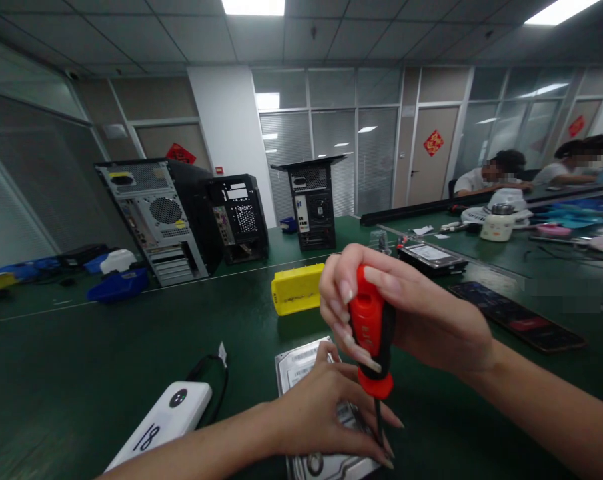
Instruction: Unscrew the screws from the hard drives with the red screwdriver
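Note:
My right hand [406, 307] grips the red-and-black handle of a screwdriver [371, 333], held upright with its thin shaft pointing down onto a silver hard drive [301, 363] lying flat on the green table [131, 360]. My left hand [326, 413] rests on top of the hard drive, fingers spread and pressing it down beside the screwdriver tip. Most of the drive is hidden under that hand.
A yellow box [297, 288] sits just behind the drive. A white device marked 18 [161, 423] with a black cable lies at the left. Three computer cases [156, 217] stand farther back. Another hard drive [431, 257] and a dark phone [521, 317] lie right. People sit far right.

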Tool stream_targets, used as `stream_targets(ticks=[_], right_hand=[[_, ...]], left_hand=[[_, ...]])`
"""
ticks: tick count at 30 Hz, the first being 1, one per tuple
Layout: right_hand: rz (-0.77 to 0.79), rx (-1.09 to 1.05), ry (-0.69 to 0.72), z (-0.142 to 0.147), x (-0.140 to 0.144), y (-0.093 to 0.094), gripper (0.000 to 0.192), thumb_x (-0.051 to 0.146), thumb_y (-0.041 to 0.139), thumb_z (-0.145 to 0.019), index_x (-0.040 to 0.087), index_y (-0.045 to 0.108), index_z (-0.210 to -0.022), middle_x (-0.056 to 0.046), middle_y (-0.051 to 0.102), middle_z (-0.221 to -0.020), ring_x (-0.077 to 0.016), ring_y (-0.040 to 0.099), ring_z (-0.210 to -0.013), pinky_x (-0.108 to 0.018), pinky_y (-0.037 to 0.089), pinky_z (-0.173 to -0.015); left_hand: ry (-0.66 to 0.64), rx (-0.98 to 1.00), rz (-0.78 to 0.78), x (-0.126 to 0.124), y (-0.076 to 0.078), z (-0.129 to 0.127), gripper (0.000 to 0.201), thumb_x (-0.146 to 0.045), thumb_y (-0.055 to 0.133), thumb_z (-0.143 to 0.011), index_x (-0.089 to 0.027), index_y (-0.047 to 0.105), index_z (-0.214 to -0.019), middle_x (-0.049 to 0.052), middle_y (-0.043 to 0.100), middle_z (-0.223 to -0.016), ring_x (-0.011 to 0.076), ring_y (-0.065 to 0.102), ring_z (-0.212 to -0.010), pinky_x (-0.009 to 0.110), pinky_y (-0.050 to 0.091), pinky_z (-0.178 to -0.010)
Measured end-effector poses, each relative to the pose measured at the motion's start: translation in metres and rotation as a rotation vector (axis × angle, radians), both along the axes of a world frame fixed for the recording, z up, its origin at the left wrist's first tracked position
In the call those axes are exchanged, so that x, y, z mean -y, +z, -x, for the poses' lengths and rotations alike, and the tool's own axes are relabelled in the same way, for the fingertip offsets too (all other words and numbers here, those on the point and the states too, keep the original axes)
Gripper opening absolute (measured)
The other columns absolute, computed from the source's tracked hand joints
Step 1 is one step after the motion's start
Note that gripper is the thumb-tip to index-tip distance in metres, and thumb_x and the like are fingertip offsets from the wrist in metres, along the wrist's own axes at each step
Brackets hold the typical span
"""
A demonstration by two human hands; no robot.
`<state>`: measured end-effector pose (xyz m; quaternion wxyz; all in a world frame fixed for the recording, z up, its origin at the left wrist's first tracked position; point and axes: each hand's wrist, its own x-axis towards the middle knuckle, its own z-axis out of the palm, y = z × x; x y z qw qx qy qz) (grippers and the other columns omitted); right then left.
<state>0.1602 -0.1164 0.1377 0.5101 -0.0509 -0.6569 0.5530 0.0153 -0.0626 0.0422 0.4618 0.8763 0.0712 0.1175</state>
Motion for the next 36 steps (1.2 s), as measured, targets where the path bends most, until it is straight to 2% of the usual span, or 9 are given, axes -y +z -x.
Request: stream_targets(ticks=[6,10,14,20,27,36], right_hand=[[0.005,-0.001,0.005,-0.001,0.002,0.0,0.022,0.031,0.045,-0.099,0.014,0.058,-0.094,-0.003,0.051,-0.082,-0.011,0.051,-0.066,-0.02,0.044,-0.055],[0.003,0.003,0.01,-0.001,0.004,0.0,0.021,0.032,0.044,-0.1,0.016,0.058,-0.096,-0.002,0.051,-0.082,-0.0104,0.051,-0.064,-0.019,0.043,-0.054],[-0.01,0.019,-0.011,0.0,0.004,-0.001,0.021,0.033,0.045,-0.1,0.017,0.059,-0.097,-0.002,0.052,-0.082,-0.0115,0.051,-0.066,-0.021,0.044,-0.055],[-0.022,0.013,-0.034,-0.001,0.005,-0.001,0.022,0.033,0.045,-0.101,0.017,0.059,-0.098,-0.002,0.054,-0.082,-0.0113,0.051,-0.067,-0.021,0.044,-0.056],[-0.008,-0.026,-0.021,0.002,0.003,-0.002,0.022,0.032,0.046,-0.101,0.015,0.06,-0.098,-0.002,0.053,-0.082,-0.0093,0.052,-0.065,-0.018,0.045,-0.053],[-0.004,0.016,-0.025,0.002,0.001,-0.004,0.022,0.033,0.046,-0.101,0.015,0.06,-0.099,-0.002,0.053,-0.084,-0.0087,0.054,-0.066,-0.017,0.047,-0.054]], left_hand=[[0.061,-0.059,0.024,-0.001,0.0,0.001,0.041,-0.056,0.078,-0.072,-0.024,0.078,-0.098,0.002,0.076,-0.104,0.023,0.066,-0.096,0.033,0.042,-0.091],[0.027,-0.121,0.163,-0.001,0.0,0.001,0.051,-0.055,0.078,-0.071,-0.026,0.073,-0.112,0.003,0.075,-0.106,0.0224,0.068,-0.095,0.032,0.045,-0.089],[0.024,-0.186,0.258,-0.001,-0.002,-0.002,0.059,-0.053,0.079,-0.072,-0.026,0.067,-0.122,0.003,0.076,-0.099,0.0218,0.069,-0.092,0.032,0.047,-0.089],[0.013,-0.195,0.274,-0.003,-0.004,-0.006,0.064,-0.051,0.081,-0.07,-0.022,0.065,-0.125,0.003,0.077,-0.095,0.0203,0.071,-0.088,0.028,0.049,-0.087],[0.124,-0.16,0.273,0.007,0.002,-0.004,0.065,-0.053,0.083,-0.066,-0.024,0.067,-0.122,0.004,0.077,-0.097,0.023,0.071,-0.091,0.031,0.048,-0.087],[0.175,-0.167,0.243,0.008,-0.001,-0.003,0.071,-0.054,0.085,-0.061,-0.022,0.067,-0.121,0.005,0.077,-0.093,0.0221,0.069,-0.086,0.029,0.047,-0.081]])
